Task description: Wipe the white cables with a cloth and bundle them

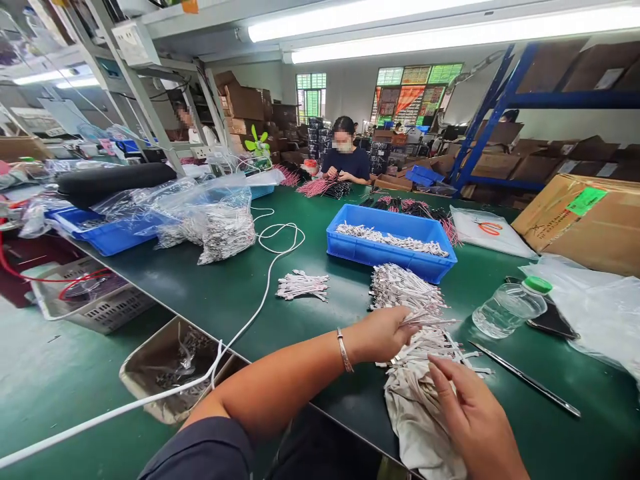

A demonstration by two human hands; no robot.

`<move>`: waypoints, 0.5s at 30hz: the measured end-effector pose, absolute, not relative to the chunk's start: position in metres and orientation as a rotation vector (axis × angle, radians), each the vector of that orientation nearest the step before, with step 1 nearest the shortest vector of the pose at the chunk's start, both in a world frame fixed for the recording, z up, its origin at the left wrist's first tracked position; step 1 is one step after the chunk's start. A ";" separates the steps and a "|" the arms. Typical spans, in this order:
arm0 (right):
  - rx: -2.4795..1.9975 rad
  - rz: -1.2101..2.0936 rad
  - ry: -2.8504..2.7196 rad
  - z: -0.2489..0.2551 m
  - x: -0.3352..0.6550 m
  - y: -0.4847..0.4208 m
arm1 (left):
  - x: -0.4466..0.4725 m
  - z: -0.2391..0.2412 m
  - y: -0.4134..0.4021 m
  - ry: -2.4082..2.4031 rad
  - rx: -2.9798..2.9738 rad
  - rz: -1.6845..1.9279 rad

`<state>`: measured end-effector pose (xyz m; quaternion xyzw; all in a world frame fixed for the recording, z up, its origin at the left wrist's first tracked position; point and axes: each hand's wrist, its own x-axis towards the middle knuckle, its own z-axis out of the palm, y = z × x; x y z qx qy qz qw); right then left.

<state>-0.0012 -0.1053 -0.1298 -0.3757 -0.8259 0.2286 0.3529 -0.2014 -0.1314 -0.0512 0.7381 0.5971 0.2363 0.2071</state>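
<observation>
My left hand (381, 335) is closed around a few short white cables (425, 318), their ends sticking out to the right. Below it lies a loose heap of the same cables (435, 347), partly covered by my hand. A neater pile of white cables (403, 287) sits just beyond. My right hand (475, 417) is held low at the right with thumb and fingers apart and nothing visible in it. Under and beside it a crumpled off-white cloth (417, 417) hangs at the table edge. A small separate bundle of white cables (303, 285) rests to the left.
A blue bin (390, 263) with white cables stands behind the piles. To the right are a water bottle (510, 310), metal tweezers (525, 379), a dark phone (555, 320) and plastic bags (585, 307). A white cord (263, 303) crosses the green table. A co-worker (345, 157) sits opposite.
</observation>
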 end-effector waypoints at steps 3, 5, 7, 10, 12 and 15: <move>-1.120 0.982 -1.944 -0.113 -0.014 -0.107 | -0.203 -0.045 -0.148 1.541 2.046 0.781; -1.033 1.137 -1.901 -0.104 -0.026 -0.113 | -0.206 -0.047 -0.162 1.467 2.033 0.887; -0.908 1.193 -1.940 -0.097 -0.042 -0.122 | -0.211 -0.054 -0.175 1.409 2.029 0.974; -0.769 1.185 -2.086 -0.092 -0.068 -0.129 | -0.222 -0.072 -0.184 1.370 1.931 1.077; -0.733 1.162 -2.179 -0.092 -0.084 -0.129 | -0.230 -0.084 -0.185 1.360 1.832 1.136; -0.719 1.106 -2.230 -0.092 -0.097 -0.126 | -0.239 -0.096 -0.184 1.344 1.775 1.184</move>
